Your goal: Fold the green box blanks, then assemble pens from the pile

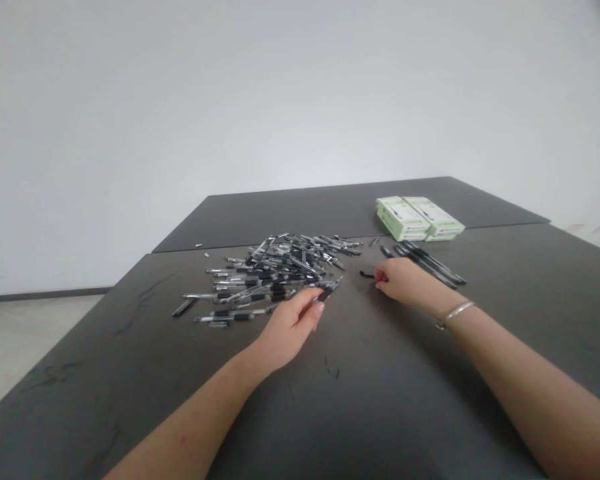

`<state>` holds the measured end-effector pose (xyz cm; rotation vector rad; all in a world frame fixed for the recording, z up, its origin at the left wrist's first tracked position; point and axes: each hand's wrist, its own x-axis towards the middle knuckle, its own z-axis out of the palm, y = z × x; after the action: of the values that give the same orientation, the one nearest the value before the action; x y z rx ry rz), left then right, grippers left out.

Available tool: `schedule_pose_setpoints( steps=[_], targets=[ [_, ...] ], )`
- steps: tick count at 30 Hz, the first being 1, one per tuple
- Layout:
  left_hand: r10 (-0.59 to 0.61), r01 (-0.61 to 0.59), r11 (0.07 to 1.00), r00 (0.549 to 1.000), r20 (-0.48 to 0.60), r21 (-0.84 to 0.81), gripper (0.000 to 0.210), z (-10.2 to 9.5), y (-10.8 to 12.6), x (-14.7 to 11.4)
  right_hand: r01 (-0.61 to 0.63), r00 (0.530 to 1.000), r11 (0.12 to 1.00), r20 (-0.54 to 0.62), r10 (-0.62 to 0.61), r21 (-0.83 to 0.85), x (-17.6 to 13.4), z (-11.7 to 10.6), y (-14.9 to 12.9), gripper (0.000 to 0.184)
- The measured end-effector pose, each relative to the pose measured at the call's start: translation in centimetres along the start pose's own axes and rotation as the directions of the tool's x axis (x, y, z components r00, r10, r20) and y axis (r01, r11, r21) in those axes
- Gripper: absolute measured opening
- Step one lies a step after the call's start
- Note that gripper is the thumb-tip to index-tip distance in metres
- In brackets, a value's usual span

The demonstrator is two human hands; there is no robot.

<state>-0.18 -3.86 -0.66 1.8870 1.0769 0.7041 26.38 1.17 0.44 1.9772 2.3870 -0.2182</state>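
**Left hand (293, 320) gripping a pen (325, 294)**

Right hand (399, 278) is pinching some small black piece (367, 274), can't tell what exactly. Pen heap (283, 267) is sitting just past the left hand, more pens (430, 258) are lying near the green boxes (420, 219).

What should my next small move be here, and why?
I'd probably bring the black piece over to the pen with your right hand. The piece is right at that hand and looks like a cap, while the pen, held in your left hand, points its narrow, seemingly uncapped end up toward the right.
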Motion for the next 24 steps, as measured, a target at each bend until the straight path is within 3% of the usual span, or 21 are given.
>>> schedule_pose_setpoints(
  steps=[13, 17, 21, 22, 24],
  targets=[
    [0.01, -0.009, 1.0, 1.0, 0.016, -0.016, 0.032, 0.0, 0.0, -0.1, 0.039, 0.999, 0.994, 0.014, -0.037, -0.103, -1.2, 0.0, -0.9, 0.024],
    [0.007, -0.007, 1.0, 1.0, 0.012, 0.007, 0.033, 0.0, 0.0, -0.1, 0.053, 0.998, 0.996, -0.031, -0.055, -0.071, -0.9, -0.1, -1.0, 0.023],
    [0.015, -0.015, 1.0, 1.0, 0.002, 0.004, 0.033, 0.1, 0.0, -0.1, 0.109, 0.988, 0.955, -0.139, -0.073, 0.275, -0.9, -1.0, -1.6, 0.022],
    [0.019, -0.019, 1.0, 1.0, 0.003, 0.001, 0.033, 0.1, 0.0, -0.1, 0.131, 0.985, 0.9, -0.155, -0.072, 0.416, -0.9, -1.2, -1.9, 0.022],
    [0.024, -0.024, 1.0, 1.0, 0.006, -0.003, 0.033, 0.1, 0.1, -0.1, 0.164, 0.986, 0.695, -0.146, -0.085, 0.701, -1.2, -1.5, -2.4, 0.02]
  ],
)
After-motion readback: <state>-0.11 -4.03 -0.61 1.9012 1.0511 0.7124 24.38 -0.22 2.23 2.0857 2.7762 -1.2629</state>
